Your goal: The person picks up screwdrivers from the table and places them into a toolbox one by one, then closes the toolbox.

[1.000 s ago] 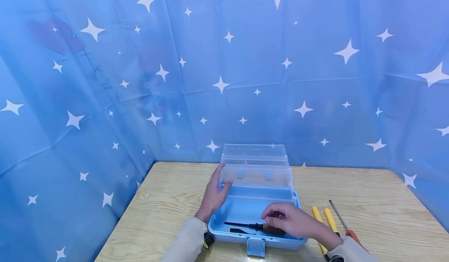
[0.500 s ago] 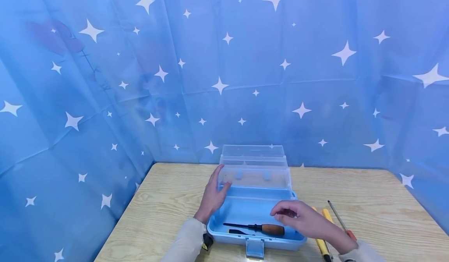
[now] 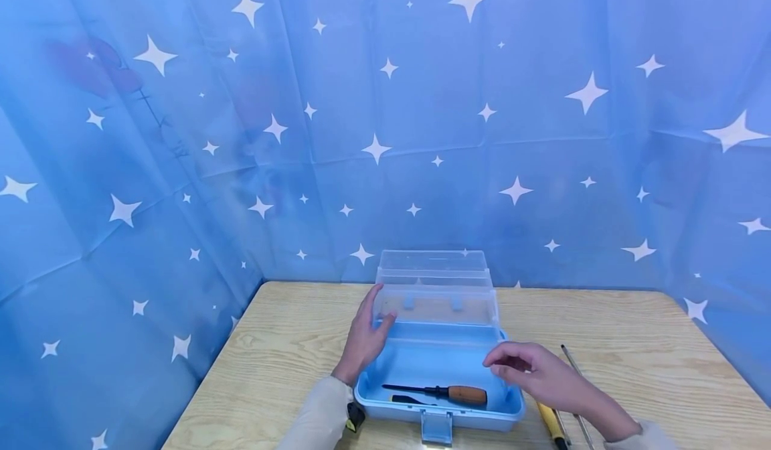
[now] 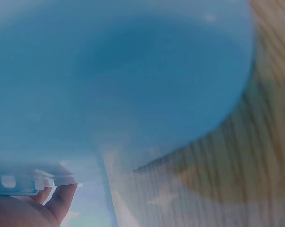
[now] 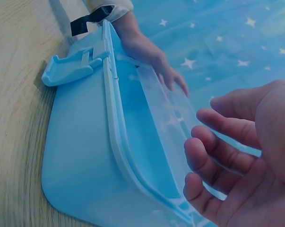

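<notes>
A light blue toolbox (image 3: 385,410) stands on the table with its clear lid (image 3: 446,306) raised. Inside lies a screwdriver (image 3: 466,395) with a wooden handle and black shaft. Beside it is a smaller black tool (image 3: 406,399) with a yellow end, partly hidden by the front wall. My left hand (image 3: 364,343) holds the lid's left edge, thumb on the inner side; in the left wrist view its fingers (image 4: 62,201) show at the lid. My right hand (image 3: 548,373) hovers over the box's right end, fingers loosely curled, holding nothing, as the right wrist view confirms.
Right of the box lie a yellow-handled tool (image 3: 551,426) and a long metal shaft (image 3: 569,356), both partly under my right arm. A black and yellow object (image 3: 355,416) sits by my left sleeve. A starred blue curtain (image 3: 385,102) hangs behind the table (image 3: 301,323).
My right hand has drawn back to the right, away from the screwdriver, whose wooden handle is now fully uncovered. The left hand stays at the lid.
</notes>
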Action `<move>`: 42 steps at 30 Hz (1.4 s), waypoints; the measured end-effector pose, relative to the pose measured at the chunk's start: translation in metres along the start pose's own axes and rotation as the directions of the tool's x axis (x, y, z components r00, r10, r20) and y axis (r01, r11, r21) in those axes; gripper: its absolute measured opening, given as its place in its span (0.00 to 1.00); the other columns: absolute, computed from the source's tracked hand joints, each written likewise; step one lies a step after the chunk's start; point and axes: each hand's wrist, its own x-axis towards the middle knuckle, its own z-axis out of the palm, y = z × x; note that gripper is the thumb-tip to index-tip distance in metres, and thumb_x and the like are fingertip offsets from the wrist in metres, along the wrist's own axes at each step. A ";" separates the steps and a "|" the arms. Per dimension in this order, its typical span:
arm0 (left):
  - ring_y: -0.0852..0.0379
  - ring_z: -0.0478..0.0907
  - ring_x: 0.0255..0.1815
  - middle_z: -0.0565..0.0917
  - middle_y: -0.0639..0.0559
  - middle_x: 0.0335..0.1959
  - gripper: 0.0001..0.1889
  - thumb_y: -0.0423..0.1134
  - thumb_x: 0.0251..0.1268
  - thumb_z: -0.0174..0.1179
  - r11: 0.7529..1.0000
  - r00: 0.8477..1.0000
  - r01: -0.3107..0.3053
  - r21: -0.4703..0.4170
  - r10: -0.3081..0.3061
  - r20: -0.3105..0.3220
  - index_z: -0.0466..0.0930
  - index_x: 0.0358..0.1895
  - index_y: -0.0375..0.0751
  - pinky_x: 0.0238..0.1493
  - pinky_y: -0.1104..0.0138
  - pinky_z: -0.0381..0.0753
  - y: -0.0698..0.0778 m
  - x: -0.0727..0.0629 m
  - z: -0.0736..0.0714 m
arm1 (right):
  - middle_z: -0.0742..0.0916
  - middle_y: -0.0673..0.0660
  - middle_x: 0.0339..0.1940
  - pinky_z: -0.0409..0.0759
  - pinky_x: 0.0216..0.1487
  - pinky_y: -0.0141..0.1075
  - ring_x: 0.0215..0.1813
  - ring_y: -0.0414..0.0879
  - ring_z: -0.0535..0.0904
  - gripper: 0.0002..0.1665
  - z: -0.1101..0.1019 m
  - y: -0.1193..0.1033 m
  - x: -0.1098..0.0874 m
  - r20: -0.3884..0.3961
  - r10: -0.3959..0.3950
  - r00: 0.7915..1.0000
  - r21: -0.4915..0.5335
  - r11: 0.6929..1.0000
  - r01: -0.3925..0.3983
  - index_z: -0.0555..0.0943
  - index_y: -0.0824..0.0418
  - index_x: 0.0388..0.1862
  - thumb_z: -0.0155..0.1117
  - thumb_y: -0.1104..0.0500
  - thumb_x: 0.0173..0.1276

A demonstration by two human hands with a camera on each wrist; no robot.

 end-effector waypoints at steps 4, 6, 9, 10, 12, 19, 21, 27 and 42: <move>0.45 0.58 0.77 0.59 0.54 0.78 0.32 0.56 0.73 0.53 1.000 1.000 0.001 0.002 -0.001 0.001 0.54 0.77 0.67 0.73 0.42 0.61 -0.002 0.001 0.000 | 0.86 0.54 0.44 0.83 0.38 0.33 0.39 0.46 0.81 0.13 -0.005 0.001 -0.005 -0.018 -0.011 1.000 -0.005 1.000 0.011 0.81 0.65 0.51 0.51 0.62 0.79; 0.46 0.58 0.77 0.59 0.55 0.78 0.32 0.57 0.73 0.53 1.000 1.000 0.005 0.006 -0.005 0.004 0.54 0.77 0.68 0.73 0.42 0.60 -0.003 0.001 0.001 | 0.86 0.54 0.45 0.84 0.37 0.34 0.40 0.45 0.81 0.13 -0.008 0.002 -0.008 -0.022 -0.017 1.000 -0.007 1.000 0.016 0.81 0.66 0.52 0.50 0.63 0.79; 0.47 0.58 0.77 0.59 0.56 0.78 0.32 0.58 0.73 0.53 1.000 1.000 0.009 0.008 -0.009 0.007 0.54 0.76 0.70 0.74 0.43 0.60 -0.003 0.001 0.001 | 0.86 0.53 0.45 0.83 0.37 0.34 0.41 0.43 0.81 0.13 -0.013 0.003 -0.011 -0.034 -0.001 0.999 -0.034 0.999 0.000 0.81 0.65 0.52 0.50 0.64 0.79; 0.47 0.58 0.77 0.59 0.56 0.78 0.32 0.58 0.73 0.53 1.000 1.000 0.006 0.008 -0.006 0.007 0.53 0.76 0.70 0.73 0.42 0.60 -0.004 0.001 0.001 | 0.86 0.53 0.45 0.83 0.37 0.33 0.41 0.42 0.82 0.13 -0.014 0.003 -0.013 -0.042 0.013 0.999 -0.044 0.999 -0.015 0.81 0.64 0.53 0.50 0.63 0.79; 0.46 0.58 0.77 0.59 0.55 0.78 0.32 0.58 0.73 0.53 1.000 1.000 0.000 0.007 0.000 0.005 0.54 0.76 0.70 0.73 0.42 0.61 -0.004 0.001 0.001 | 0.86 0.55 0.46 0.83 0.38 0.33 0.42 0.42 0.82 0.14 -0.017 0.003 -0.016 -0.048 0.045 0.998 -0.042 0.998 -0.047 0.80 0.64 0.53 0.50 0.62 0.79; 0.46 0.58 0.77 0.59 0.55 0.78 0.32 0.58 0.73 0.53 1.000 1.000 0.000 0.008 0.000 -0.001 0.54 0.76 0.70 0.72 0.41 0.61 -0.003 0.000 0.001 | 0.86 0.52 0.45 0.83 0.37 0.34 0.40 0.39 0.81 0.15 -0.029 0.005 -0.031 -0.072 0.105 0.992 -0.017 0.994 -0.107 0.79 0.67 0.55 0.50 0.61 0.79; 0.46 0.59 0.77 0.60 0.55 0.78 0.32 0.57 0.73 0.53 1.000 1.000 0.003 0.007 -0.003 -0.002 0.54 0.76 0.70 0.72 0.41 0.61 -0.002 -0.001 0.001 | 0.85 0.49 0.44 0.83 0.37 0.34 0.40 0.40 0.81 0.15 -0.032 0.007 -0.036 -0.079 0.106 0.991 -0.014 0.994 -0.107 0.79 0.66 0.55 0.50 0.61 0.79; 0.44 0.60 0.77 0.60 0.53 0.78 0.32 0.57 0.74 0.52 1.000 1.000 -0.013 0.008 0.013 -0.009 0.54 0.77 0.68 0.71 0.40 0.62 -0.001 -0.001 0.001 | 0.85 0.47 0.46 0.82 0.37 0.33 0.40 0.37 0.80 0.15 -0.038 0.010 -0.045 -0.111 0.154 0.982 -0.037 0.987 -0.159 0.78 0.64 0.57 0.50 0.61 0.80; 0.46 0.58 0.78 0.59 0.55 0.78 0.32 0.58 0.73 0.52 1.000 1.000 0.001 0.023 -0.001 -0.008 0.53 0.76 0.71 0.73 0.41 0.61 -0.003 0.000 0.002 | 0.85 0.41 0.47 0.83 0.36 0.35 0.40 0.41 0.81 0.17 -0.054 0.020 -0.067 -0.204 0.241 0.949 -0.067 0.964 -0.259 0.78 0.65 0.58 0.51 0.57 0.80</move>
